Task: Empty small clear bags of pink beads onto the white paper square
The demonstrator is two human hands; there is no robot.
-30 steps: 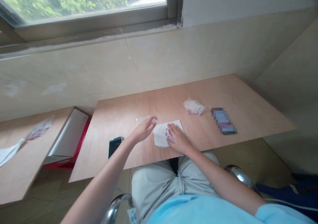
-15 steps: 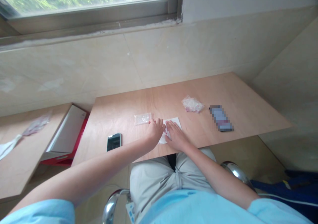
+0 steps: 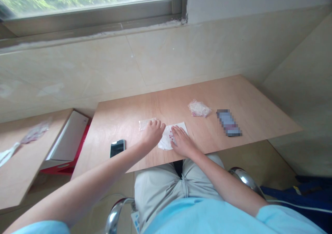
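Note:
A white sheet of paper (image 3: 164, 142) lies on the table with several small red bits (image 3: 171, 136) near its middle. My right hand (image 3: 182, 140) rests flat on the sheet's right side, its fingers stretched out. Left of the paper, my left hand (image 3: 153, 133) is curled with bent fingers over the right end of a small clear plastic bag (image 3: 144, 124). The fingertips point away from view, so whatever they pinch is hidden.
A crumpled clear bag (image 3: 199, 108) lies behind the paper. A blurred-out phone (image 3: 229, 123) is to the right, a dark phone (image 3: 117, 148) at the left near the front edge. Another table (image 3: 15, 185) with a plastic bag (image 3: 35, 132) stands left, beside a white box (image 3: 66, 140).
My left hand has moved left, off the paper and over the small clear bag, uncovering the red bits and the sheet's left part. My right hand stays on the sheet.

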